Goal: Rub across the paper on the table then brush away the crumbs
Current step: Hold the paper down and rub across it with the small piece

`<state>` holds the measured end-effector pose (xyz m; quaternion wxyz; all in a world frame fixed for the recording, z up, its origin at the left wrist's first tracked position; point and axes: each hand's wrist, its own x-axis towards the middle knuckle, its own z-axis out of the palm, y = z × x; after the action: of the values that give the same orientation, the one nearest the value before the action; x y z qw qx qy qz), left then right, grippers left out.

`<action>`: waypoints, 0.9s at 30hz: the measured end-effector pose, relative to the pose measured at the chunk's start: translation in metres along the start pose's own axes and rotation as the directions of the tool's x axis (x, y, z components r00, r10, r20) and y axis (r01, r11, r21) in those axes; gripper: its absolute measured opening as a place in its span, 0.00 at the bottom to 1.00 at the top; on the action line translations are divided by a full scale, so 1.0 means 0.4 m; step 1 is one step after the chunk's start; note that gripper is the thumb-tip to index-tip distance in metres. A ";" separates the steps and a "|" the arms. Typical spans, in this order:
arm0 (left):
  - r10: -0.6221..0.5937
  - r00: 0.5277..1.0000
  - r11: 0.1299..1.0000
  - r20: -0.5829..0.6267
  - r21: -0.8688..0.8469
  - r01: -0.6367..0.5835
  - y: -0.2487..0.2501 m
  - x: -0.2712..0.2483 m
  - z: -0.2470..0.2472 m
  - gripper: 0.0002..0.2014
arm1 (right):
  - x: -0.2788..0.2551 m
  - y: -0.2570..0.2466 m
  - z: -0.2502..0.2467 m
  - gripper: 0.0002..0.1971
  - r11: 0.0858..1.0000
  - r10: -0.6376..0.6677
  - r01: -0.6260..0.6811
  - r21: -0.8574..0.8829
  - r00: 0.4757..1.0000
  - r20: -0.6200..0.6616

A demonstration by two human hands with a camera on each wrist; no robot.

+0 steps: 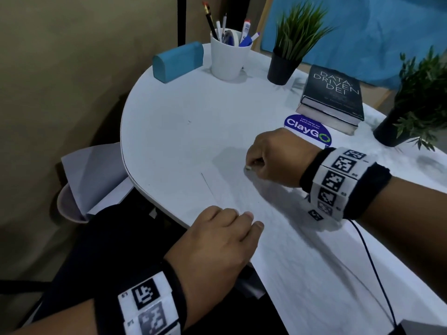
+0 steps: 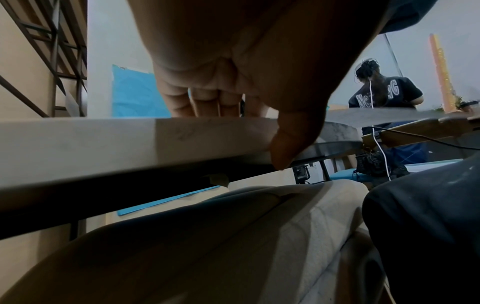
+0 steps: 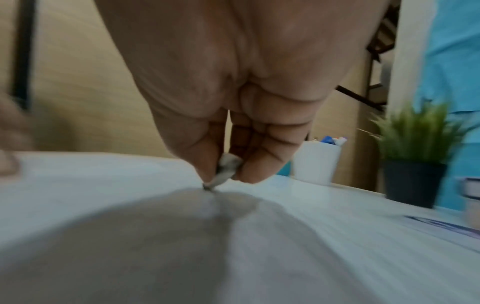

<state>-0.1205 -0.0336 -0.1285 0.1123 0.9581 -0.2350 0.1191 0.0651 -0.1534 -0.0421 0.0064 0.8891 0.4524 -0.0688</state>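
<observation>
A white sheet of paper point(image 1: 285, 228) lies on the white round table point(image 1: 183, 122), running from the middle toward the near right. My right hand point(image 1: 271, 158) pinches a small worn white eraser point(image 3: 226, 170) between thumb and fingers, and the eraser's tip point(image 1: 248, 168) touches the paper near its far end. My left hand point(image 1: 225, 238) rests on the near left part of the paper at the table's edge, fingers straight on top of the sheet point(image 2: 207, 102) and the thumb point(image 2: 285, 148) hanging over the rim. No crumbs can be made out.
At the back stand a teal case point(image 1: 177, 61), a white cup of pens point(image 1: 228, 56) and a potted plant point(image 1: 290, 44). Stacked books point(image 1: 331, 97), a blue ClayGo sticker point(image 1: 307, 130) and a second plant point(image 1: 411, 105) sit right. A chair with papers point(image 1: 92, 180) is left.
</observation>
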 end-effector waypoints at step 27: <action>0.048 0.999 0.996 0.003 -0.075 -0.048 -0.018 0.017 -0.010 0.29 | 0.010 -0.043 -0.008 0.07 0.957 0.111 -0.137 0.254 0.987 0.114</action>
<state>-0.1120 -0.0291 -0.1240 0.1446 0.9476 -0.2626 0.1104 0.0541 -0.1398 -0.0386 -0.0841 0.9044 0.3818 -0.1709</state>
